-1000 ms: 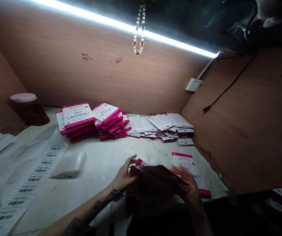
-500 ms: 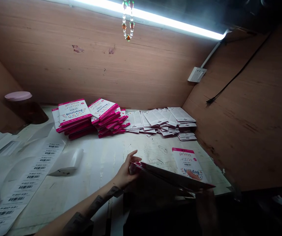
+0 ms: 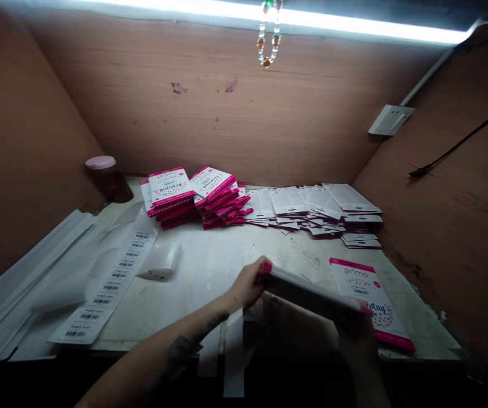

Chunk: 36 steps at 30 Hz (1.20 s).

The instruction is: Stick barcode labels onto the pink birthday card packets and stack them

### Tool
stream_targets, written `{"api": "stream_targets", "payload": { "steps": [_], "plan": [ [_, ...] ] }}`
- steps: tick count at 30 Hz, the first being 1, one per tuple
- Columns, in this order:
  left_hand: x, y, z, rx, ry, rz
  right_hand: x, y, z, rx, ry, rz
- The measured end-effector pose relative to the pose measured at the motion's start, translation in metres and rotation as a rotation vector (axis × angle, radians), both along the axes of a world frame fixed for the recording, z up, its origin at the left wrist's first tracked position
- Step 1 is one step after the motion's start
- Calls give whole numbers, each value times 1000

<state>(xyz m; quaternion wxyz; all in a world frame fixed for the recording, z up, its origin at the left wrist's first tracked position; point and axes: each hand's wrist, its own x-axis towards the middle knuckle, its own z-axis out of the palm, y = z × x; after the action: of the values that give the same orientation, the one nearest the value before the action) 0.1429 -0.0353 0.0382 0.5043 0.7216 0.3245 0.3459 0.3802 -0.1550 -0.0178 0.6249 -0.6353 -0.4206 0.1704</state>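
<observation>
My left hand [image 3: 249, 284] is closed around the left end of a stack of pink-and-white packets [image 3: 307, 290], held tilted above the table's front edge. At the right end my right hand [image 3: 356, 323] grips the same stack; it is dark and blurred, with only part of the fingers showing. Just beyond that hand, one or more "prima birthday" packets [image 3: 375, 294] lie face up on the table, partly covered by the hand and the stack.
Piles of pink-edged packets [image 3: 171, 190] stand at the back, beside white-backed packets [image 3: 290, 201]. On the left lie a barcode label strip [image 3: 111, 288] and white paper sheets [image 3: 35, 277]. A lidded jar [image 3: 110, 181] stands in the back corner. A bead string [image 3: 267, 51] hangs from above.
The view has swung left, so the table things appear farther right. The loosely fanned packets in my hands now sit squarer together, and my left fingers have closed over their end.
</observation>
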Motion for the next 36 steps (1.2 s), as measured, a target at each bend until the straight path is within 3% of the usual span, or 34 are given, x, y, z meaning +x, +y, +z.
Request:
{"api": "stream_targets", "payload": {
  "steps": [3, 5, 7, 9, 10, 12, 16, 18, 20, 23, 26, 30, 36],
  "plan": [
    [-34, 6, 23, -80, -85, 93, -28, 33, 37, -43, 249, 212],
    [-66, 5, 23, -196, -98, 147, -56, 55, 47, -176, 443, 462],
    [-97, 1, 11, -220, -2, 267, -81, 76, 41, -325, 560, 607],
    [-124, -5, -5, -45, 204, 393, -99, 92, 23, -443, 534, 618],
    [-133, -7, -12, 85, 321, 405, -104, 98, 14, -476, 491, 596],
    [-143, -10, -21, 310, 504, 283, -108, 105, -3, -510, 396, 543],
    [-136, -7, -29, 448, 631, -60, -102, 104, -12, -540, 215, 430],
    [-129, -4, -32, 474, 669, -107, -100, 104, -7, -515, 44, 328],
    [-126, -2, -36, 492, 704, -125, -104, 111, 2, -458, -262, 230],
    [-126, -1, -39, 517, 732, -138, -121, 145, 14, -395, -674, 360],
    [-126, -4, -37, 525, 710, -124, -142, 193, 16, -404, -716, 584],
    [-120, -2, -35, 533, 687, -100, -153, 238, 12, -479, -686, 620],
    [-110, 15, -44, 519, 689, -65, -142, 234, 13, -417, -561, 683]
  ]
}}
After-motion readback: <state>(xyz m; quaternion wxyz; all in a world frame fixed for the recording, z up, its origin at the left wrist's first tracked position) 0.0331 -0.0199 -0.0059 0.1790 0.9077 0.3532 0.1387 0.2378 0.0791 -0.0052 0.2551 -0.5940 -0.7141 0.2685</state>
